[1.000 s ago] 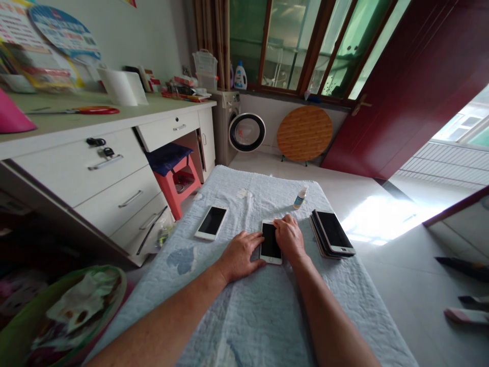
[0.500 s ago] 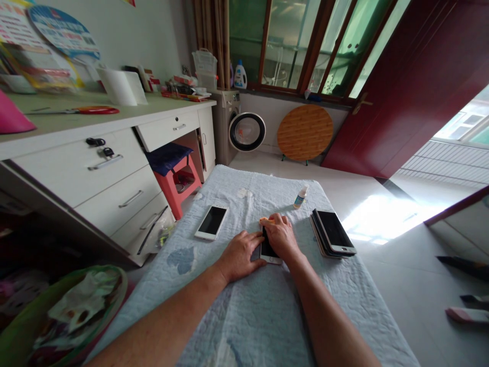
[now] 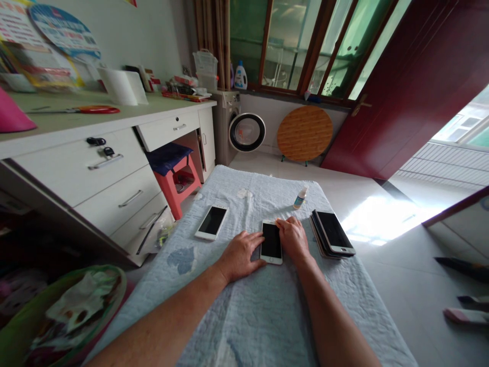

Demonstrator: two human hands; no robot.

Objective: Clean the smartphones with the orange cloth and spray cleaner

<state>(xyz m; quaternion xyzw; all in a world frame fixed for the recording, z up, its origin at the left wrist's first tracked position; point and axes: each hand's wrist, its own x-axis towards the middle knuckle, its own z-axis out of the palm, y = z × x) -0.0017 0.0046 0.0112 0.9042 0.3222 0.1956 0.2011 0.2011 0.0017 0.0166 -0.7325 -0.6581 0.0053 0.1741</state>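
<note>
A white smartphone (image 3: pixel 271 242) with a dark screen lies face up on the cloth-covered table. My left hand (image 3: pixel 240 255) holds it steady, fingertips and thumb against its left edge. At its upper right edge is my right hand (image 3: pixel 293 238), fingers closed on an orange cloth (image 3: pixel 278 222) that is mostly hidden under them. Off to the left lies a second white smartphone (image 3: pixel 212 223), screen up. To the right sits a stack of several phones (image 3: pixel 334 233). Beyond my right hand stands a small spray bottle (image 3: pixel 301 197).
A pale blue quilted cloth (image 3: pixel 244 316) covers the table. Along the left runs a white desk (image 3: pixel 87 168), with a red stool (image 3: pixel 178 178) under it. A green bin (image 3: pixel 122 285) stands at lower left. At the back are a washing machine (image 3: pixel 225 117) and a round wooden tabletop (image 3: pixel 304 132).
My right hand has slid right with the orange cloth, from across the phone's upper screen to its right edge, uncovering the screen. The left hand stays in place.
</note>
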